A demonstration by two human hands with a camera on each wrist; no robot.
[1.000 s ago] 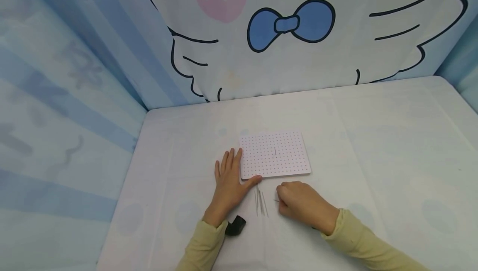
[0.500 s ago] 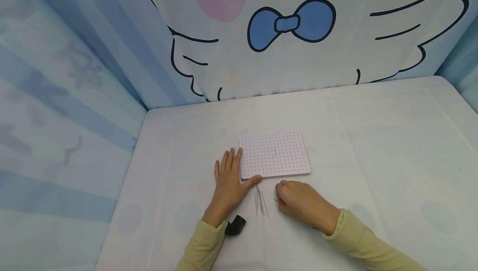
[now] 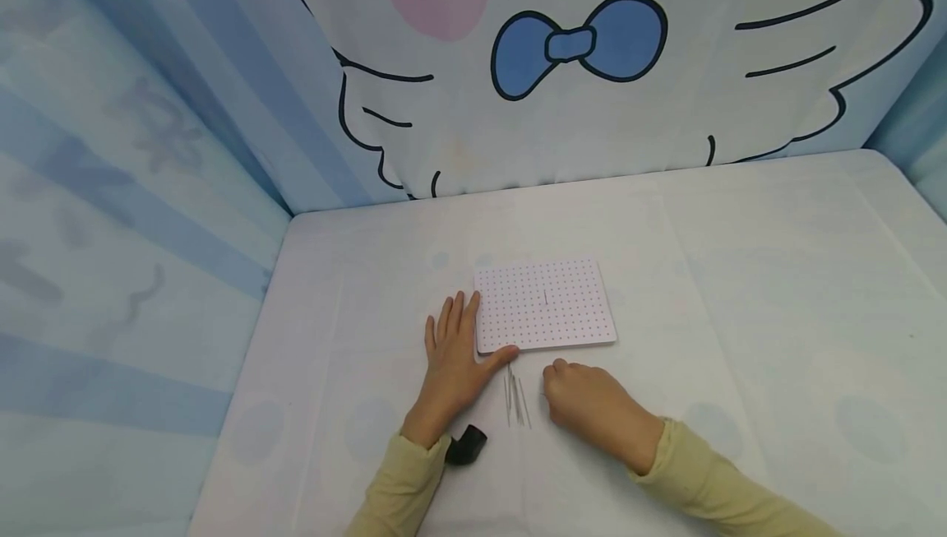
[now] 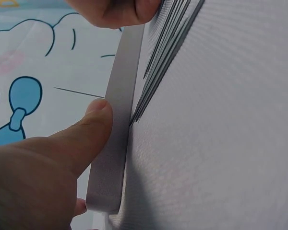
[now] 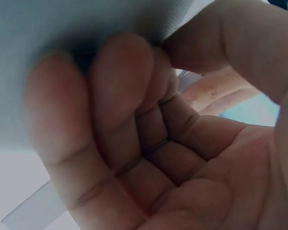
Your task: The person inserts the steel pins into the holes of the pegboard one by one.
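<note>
Right hand sits nearer the pins; left hand unmoved.

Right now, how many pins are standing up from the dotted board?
1: the thin pin near the middle of the dotted board; the left hand covers only the board's edge.

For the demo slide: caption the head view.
Left hand touching a white, rectangular, dotted board with one thin upright pin; right hand beside loose, thin, grey metal pins.
</note>
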